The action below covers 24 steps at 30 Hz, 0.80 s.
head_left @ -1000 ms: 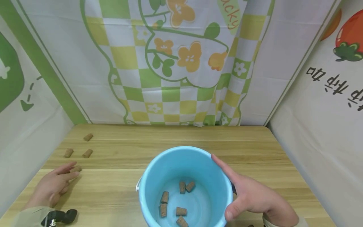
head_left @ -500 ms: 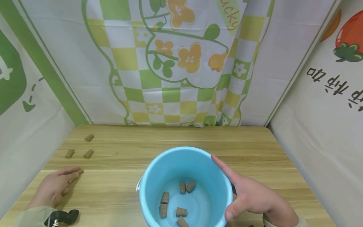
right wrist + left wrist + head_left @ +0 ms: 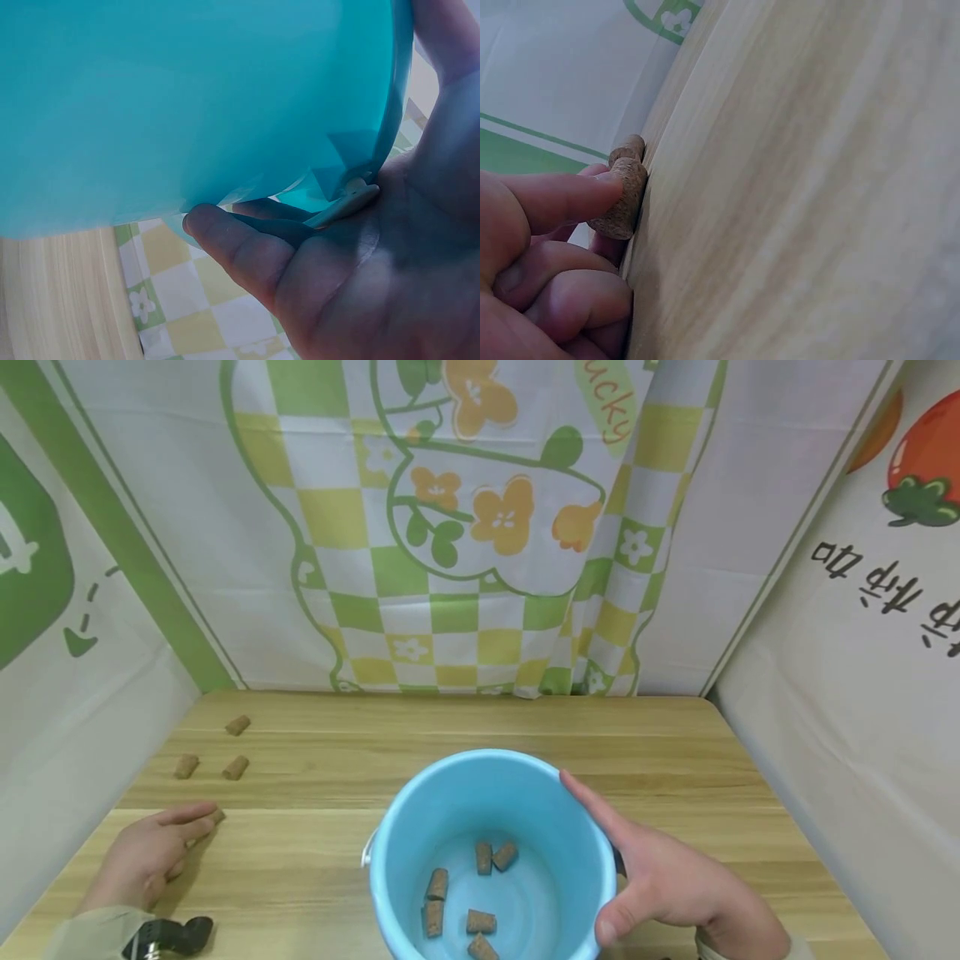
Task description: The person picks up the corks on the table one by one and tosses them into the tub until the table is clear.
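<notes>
On the left of the table my left hand (image 3: 150,856) pinches a brown cork (image 3: 622,199) low against the wood, thumb on the near side; in the head view the fingers cover most of this cork. A second cork (image 3: 627,147) shows just beyond it in the left wrist view. My right hand (image 3: 667,881) grips the rim of a light blue bucket (image 3: 487,789) from the right, thumb over the edge. Its other fingers lie along the outer wall, by the handle joint (image 3: 356,191). Several corks (image 3: 481,922) lie on the bucket's floor.
Three loose corks lie at the back left: one cork (image 3: 237,725) far back, another cork (image 3: 236,767) nearer and a third cork (image 3: 187,767) to its left. A printed curtain (image 3: 480,635) hangs behind the wooden table (image 3: 315,860), with cloth walls on both sides.
My left hand has come down and closed its fingers over the cork, shifting slightly to the right. The right hand and the bucket have stayed put.
</notes>
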Motion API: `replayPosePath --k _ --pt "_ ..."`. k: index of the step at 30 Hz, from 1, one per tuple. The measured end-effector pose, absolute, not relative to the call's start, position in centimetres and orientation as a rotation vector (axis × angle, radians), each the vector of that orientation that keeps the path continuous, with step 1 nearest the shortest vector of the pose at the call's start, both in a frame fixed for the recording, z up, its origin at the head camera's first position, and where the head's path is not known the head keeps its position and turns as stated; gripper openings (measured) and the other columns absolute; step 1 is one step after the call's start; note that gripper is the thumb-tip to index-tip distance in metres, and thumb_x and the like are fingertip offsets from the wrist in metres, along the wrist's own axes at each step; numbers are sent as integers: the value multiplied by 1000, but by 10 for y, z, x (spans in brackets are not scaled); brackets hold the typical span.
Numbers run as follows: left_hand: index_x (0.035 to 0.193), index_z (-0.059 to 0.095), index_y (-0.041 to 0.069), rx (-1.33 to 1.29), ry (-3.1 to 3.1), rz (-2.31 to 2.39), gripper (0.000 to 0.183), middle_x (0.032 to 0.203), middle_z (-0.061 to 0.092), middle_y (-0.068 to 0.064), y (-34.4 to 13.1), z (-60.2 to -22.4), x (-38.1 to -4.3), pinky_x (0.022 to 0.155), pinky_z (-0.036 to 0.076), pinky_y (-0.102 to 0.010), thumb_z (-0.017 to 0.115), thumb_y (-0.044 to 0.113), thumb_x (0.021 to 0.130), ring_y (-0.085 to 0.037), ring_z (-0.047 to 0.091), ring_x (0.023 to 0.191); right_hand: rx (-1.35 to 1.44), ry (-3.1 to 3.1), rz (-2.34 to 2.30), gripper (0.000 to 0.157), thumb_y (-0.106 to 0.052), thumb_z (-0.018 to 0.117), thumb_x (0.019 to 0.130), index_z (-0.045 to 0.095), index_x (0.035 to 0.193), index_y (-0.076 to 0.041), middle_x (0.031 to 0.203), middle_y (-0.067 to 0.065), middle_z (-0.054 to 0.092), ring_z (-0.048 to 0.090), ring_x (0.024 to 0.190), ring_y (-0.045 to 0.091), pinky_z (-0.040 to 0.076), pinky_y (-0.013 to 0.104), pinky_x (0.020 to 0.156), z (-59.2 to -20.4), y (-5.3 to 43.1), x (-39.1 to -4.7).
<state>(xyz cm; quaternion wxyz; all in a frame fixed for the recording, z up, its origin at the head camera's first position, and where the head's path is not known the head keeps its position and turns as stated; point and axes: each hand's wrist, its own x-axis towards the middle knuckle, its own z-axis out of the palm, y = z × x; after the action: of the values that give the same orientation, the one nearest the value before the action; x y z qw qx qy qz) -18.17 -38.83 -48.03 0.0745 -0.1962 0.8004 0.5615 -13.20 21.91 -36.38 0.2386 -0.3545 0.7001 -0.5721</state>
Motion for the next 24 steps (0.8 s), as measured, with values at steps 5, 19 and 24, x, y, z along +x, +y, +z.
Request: replayPosePath --k 5,19,24 --pt "138 56 0 -574 2423 1635 48 73 59 8 -384 -478 -180 42 41 -27 67 22 97 -4 42 43 -962 1905 -1577 123 -28 88 79 -4 161 -28 151 27 31 52 121 44 49 42 95 -364 219 -132" --pt "126 68 6 -502 2440 1577 41 98 66 8 -371 -474 -171 46 42 -28 76 24 90 -6 42 43 -993 1898 -1564 123 -29 87 80 -6 161 -30 152 26 30 52 122 42 49 43 94 -362 219 -133" --pt "124 70 7 -503 2455 1565 40 95 67 9 -367 -475 -170 47 42 -29 76 26 89 -5 42 45 -1006 1910 -1561 124 -31 87 80 -7 161 -28 152 26 31 52 122 42 49 43 94 -363 219 -134"
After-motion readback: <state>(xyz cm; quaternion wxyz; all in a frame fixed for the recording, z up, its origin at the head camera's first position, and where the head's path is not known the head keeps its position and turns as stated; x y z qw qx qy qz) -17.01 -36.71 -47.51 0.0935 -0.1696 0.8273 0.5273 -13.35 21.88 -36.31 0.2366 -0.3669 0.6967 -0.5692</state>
